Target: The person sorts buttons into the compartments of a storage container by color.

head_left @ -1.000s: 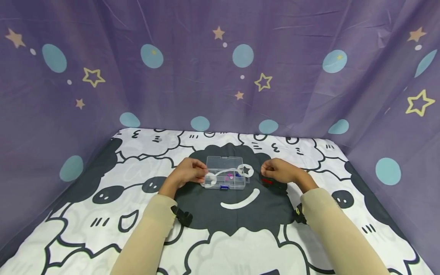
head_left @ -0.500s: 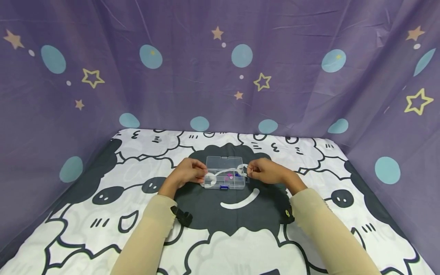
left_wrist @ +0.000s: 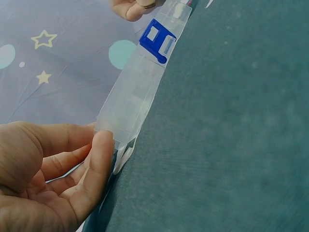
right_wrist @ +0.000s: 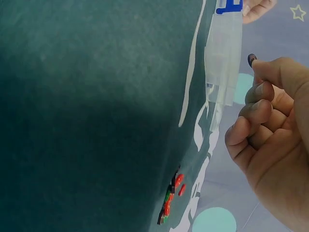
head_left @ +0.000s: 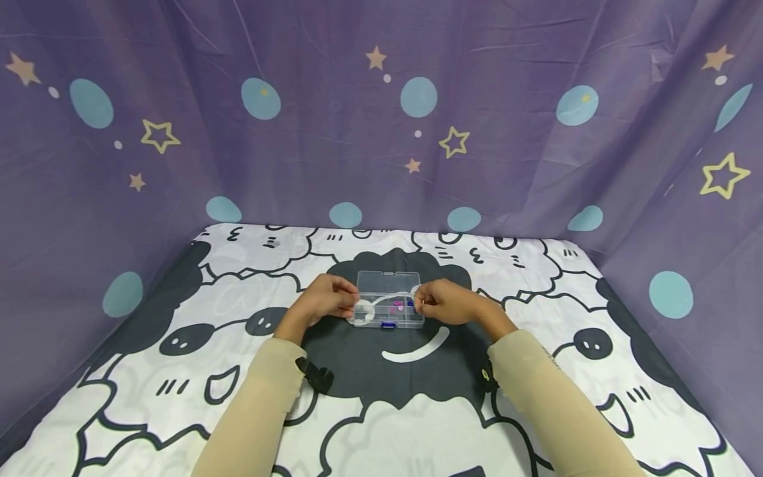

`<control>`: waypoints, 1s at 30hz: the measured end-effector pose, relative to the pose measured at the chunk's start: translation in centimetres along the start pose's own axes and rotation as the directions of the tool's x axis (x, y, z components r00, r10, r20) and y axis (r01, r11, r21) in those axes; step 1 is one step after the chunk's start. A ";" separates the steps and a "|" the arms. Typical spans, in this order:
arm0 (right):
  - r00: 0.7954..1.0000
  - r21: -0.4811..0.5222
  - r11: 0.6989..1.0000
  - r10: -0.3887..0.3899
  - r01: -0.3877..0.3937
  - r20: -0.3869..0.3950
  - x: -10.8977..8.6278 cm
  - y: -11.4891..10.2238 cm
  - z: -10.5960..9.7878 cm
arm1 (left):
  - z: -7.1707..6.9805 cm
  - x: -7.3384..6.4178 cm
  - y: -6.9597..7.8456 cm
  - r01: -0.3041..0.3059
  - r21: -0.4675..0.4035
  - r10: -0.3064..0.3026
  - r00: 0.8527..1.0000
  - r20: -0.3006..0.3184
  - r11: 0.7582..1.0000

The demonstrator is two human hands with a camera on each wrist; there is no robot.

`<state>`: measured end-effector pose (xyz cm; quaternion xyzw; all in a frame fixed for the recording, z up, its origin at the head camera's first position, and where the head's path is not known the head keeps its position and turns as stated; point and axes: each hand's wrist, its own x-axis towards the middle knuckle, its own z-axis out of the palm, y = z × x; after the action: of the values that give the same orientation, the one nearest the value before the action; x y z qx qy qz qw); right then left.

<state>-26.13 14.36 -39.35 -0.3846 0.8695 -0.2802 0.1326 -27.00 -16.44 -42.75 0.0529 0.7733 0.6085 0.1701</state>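
Observation:
A clear plastic compartment box (head_left: 369, 319) with a blue latch (left_wrist: 158, 41) lies on the cloth, its lid (head_left: 389, 281) raised at the back. My left hand (head_left: 324, 299) grips the box's left end between thumb and fingers. My right hand (head_left: 444, 302) is over the box's right end, thumb and fingertip pinching a small dark round piece (right_wrist: 252, 60), perhaps a button. Small pink pieces (head_left: 397, 305) and a blue piece (head_left: 410, 303) lie in the compartments.
To the right of the box, a little pile of red, green and black pieces (right_wrist: 167, 203) lies on the cloth. The cloth (head_left: 369, 430) has a cartoon sheep print, and a purple curtain (head_left: 334, 146) stands behind it.
My right hand has moved left from above the red and dark pieces to the box's right end, carrying the small dark piece. My left hand stays on the box.

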 end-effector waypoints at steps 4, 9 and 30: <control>1.000 -0.008 1.000 0.009 -0.009 0.005 0.1 0.1 0.2 | 0.0 0.0 0.1 -0.001 0.004 0.001 1.000 0.003 1.000; 1.000 -0.007 1.000 0.017 -0.018 -0.002 0.0 0.3 0.1 | 0.0 0.1 0.1 -0.003 0.002 0.003 1.000 0.001 1.000; 0.995 0.015 0.997 0.071 -0.070 -0.064 -2.2 0.9 -0.6 | 0.1 -0.2 0.2 -0.003 0.006 0.003 1.000 0.002 1.000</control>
<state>-25.48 16.68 -39.35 -0.3434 0.8846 -0.2932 0.1167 -26.84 -16.35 -42.58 0.0552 0.7749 0.6064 0.1697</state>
